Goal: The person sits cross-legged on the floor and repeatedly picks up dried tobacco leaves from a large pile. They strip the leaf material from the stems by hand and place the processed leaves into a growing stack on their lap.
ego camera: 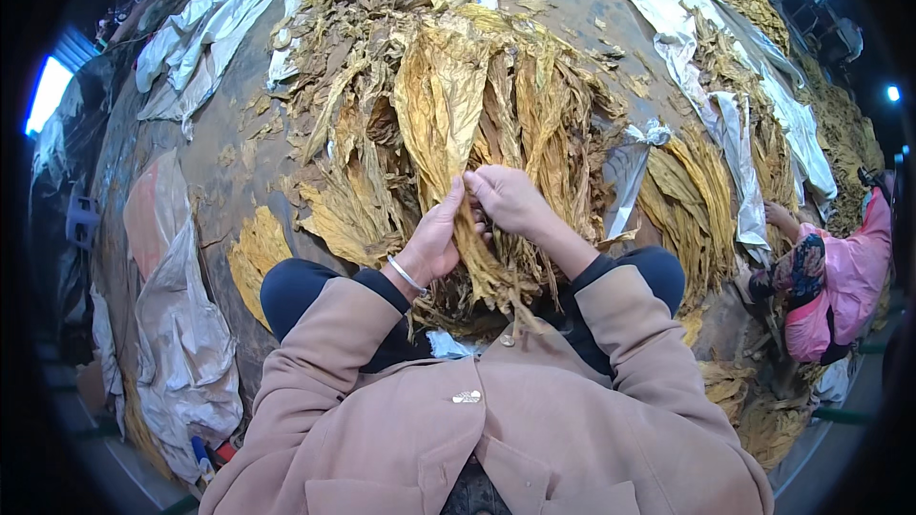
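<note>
Both my hands meet around the stem end of a bundle of dried tobacco leaves (440, 100), whose broad yellow blades fan out away from me. My left hand (434, 239) wraps the bundle from the left, thumb pointing up along it. From the right, my right hand (512, 200) pinches at the bundle's neck, its fingertips partly hidden. The stem ends (494, 279) hang below my hands towards my lap. Beneath and beyond the bundle spreads a large heap of dried leaves (343, 64), brown and yellow, reaching up between my knees.
A person in pink (844, 272) sits at the far right near more leaves. White plastic sheeting (665, 21) runs along the upper right. A knotted strip (647, 136) stands by a leaf pile (687, 207) to my right. Crumpled sacking (179, 322) lies at left.
</note>
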### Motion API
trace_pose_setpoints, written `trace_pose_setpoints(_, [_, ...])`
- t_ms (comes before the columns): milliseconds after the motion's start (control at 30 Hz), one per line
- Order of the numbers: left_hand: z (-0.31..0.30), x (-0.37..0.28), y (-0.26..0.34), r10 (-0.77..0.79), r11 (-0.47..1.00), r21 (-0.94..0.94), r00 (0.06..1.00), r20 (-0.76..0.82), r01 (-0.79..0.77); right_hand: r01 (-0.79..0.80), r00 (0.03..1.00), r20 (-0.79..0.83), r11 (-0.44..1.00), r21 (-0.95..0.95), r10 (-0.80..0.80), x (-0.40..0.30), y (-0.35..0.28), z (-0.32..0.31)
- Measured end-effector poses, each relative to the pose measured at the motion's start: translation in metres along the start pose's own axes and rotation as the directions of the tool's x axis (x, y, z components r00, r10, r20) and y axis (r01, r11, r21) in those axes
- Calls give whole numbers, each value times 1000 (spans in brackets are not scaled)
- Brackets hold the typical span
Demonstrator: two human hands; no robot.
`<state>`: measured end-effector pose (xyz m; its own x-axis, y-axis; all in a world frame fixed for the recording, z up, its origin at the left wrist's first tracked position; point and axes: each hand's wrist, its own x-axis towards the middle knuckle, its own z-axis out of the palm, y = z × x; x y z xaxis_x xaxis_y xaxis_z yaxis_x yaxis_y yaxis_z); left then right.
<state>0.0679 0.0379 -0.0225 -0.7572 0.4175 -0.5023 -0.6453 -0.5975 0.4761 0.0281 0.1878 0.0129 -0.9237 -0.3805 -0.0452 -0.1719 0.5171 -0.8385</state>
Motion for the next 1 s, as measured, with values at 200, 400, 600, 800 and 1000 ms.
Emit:
trace_pose_setpoints(200, [-5,-10,14,-53,999,9,998,-35,53,69,946,-305,987,-143,-111,80,11,-76])
trace_pose_setpoints(400, [-10,-18,19,-39,994,101,993,-109,50,230,883,-253,835,-500,-395,160,35,-69])
trace_pose_setpoints(600, [-13,-16,20,-41,992,116,988,-146,58,206,965,-43,845,-493,-260,199,72,-59])
trace_pose_setpoints(800, [-14,-18,20,-62,991,104,986,-155,78,144,905,-297,877,-458,-304,227,87,-106])
trace_pose_setpoints(1000, [-12,-15,24,-69,987,128,979,-191,94,372,928,132,860,-348,-348,211,75,-73])
